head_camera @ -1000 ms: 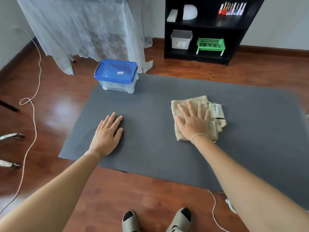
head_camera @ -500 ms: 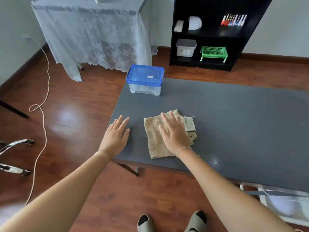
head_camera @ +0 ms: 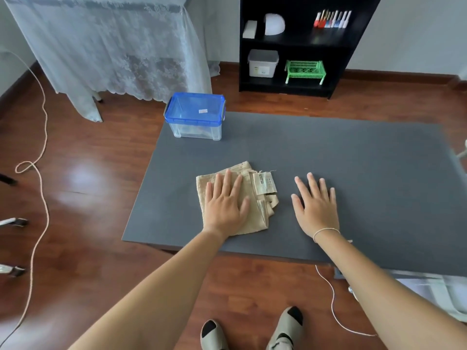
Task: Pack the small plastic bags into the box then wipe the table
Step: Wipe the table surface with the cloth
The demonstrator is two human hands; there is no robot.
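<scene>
A beige folded cloth (head_camera: pixel 260 211) with a white label lies on the grey table (head_camera: pixel 353 157) near its front left. My left hand (head_camera: pixel 225 203) presses flat on the cloth, fingers spread. Beside the cloth, on its right, my right hand (head_camera: pixel 316 205) rests flat on the bare tabletop and holds nothing. A clear plastic box (head_camera: pixel 194 117) with a blue lid, closed, stands at the table's far left corner. Something pale shows dimly through its wall; I cannot tell what it is.
A black shelf unit (head_camera: pixel 298 46) with a green basket and a grey-lidded tub stands behind the table. A lace-covered table (head_camera: pixel 113 51) is at the back left. A cord (head_camera: pixel 43 198) trails over the wooden floor on the left, another below the table's front edge.
The cloth has passed from my right hand to my left. My right hand has come off it and now lies on the table to its right. The view has shifted left.
</scene>
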